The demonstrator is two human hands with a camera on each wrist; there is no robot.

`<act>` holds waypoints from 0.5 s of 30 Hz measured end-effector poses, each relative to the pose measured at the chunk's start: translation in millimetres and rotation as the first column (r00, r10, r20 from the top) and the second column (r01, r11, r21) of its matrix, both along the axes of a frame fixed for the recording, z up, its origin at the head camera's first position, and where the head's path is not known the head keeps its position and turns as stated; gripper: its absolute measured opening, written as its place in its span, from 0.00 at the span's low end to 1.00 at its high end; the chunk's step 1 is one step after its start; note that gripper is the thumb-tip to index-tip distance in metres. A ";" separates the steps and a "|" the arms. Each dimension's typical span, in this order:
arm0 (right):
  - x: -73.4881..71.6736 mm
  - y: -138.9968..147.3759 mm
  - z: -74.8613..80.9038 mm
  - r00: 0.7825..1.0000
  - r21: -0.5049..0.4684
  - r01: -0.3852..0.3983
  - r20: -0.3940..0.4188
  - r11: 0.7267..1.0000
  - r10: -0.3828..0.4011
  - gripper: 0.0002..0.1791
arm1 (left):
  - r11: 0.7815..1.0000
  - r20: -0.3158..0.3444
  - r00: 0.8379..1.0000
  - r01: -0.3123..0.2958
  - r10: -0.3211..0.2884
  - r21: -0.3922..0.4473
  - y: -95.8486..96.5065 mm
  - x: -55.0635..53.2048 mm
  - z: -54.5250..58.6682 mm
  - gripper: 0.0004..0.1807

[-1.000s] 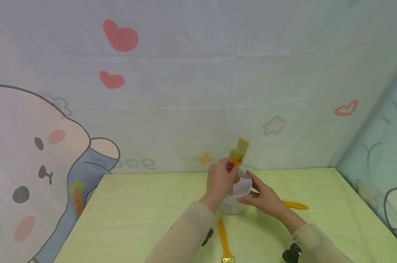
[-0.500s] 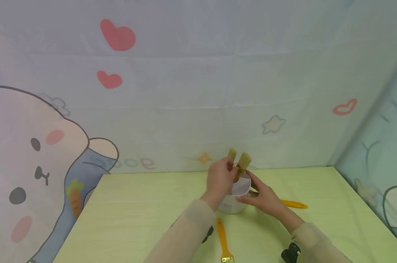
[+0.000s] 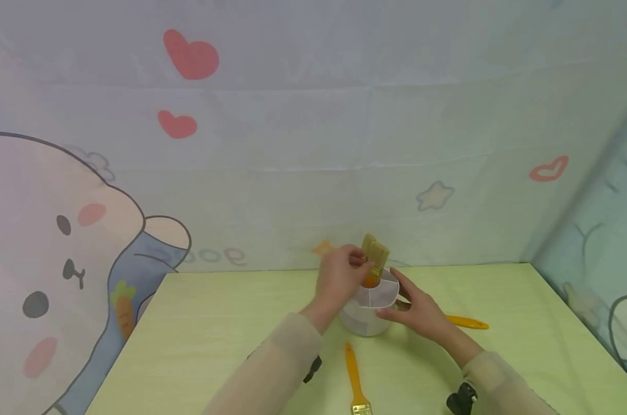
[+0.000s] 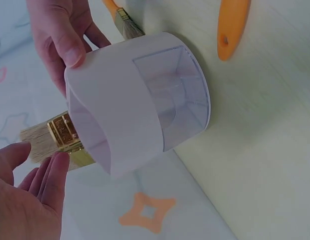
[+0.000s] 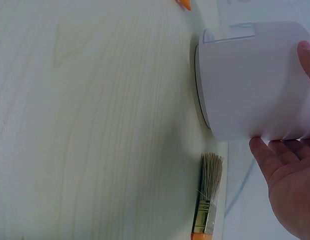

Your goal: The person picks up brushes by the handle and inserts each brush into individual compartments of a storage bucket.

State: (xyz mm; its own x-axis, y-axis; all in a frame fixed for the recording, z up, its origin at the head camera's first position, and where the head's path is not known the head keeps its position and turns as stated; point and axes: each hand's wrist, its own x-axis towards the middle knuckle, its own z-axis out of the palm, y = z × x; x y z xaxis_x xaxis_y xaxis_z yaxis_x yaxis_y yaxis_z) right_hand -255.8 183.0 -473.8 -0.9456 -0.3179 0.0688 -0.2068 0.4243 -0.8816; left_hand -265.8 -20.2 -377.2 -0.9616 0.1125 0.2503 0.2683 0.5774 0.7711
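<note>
A white round holder (image 3: 365,324) with compartments at its top and a clear window (image 4: 177,95) low on its side stands on the table. My right hand (image 3: 419,308) grips its right side, thumb toward me and fingers behind, as the right wrist view also shows on the white wall (image 5: 255,85). Two paintbrushes stand in the holder, bristles up; the nearer paintbrush (image 3: 378,255) partly covers the other paintbrush (image 3: 368,241). Right beside their metal bands is my left hand (image 3: 339,278), its thumb and fingers (image 4: 55,175) spread apart. The holder hides most of both handles.
One paintbrush (image 3: 355,377) lies on the table in front of the holder, handle end pointing at it. Another paintbrush (image 3: 468,322) lies to the right, partly behind my right hand. A printed cloth (image 3: 292,173) hangs along the table's back edge.
The nearer paintbrush has gone down into the holder, and its bristles now lean beside the other's. My left hand has let go and moved slightly left. My right hand keeps its grip.
</note>
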 end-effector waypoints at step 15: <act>2.0 -2.0 2.5 1.000 -0.015 0.000 -0.026 1.000 -0.001 0.54 | 0.997 0.007 0.999 0.036 -0.036 0.063 -44.3 27.8 2.1 0.23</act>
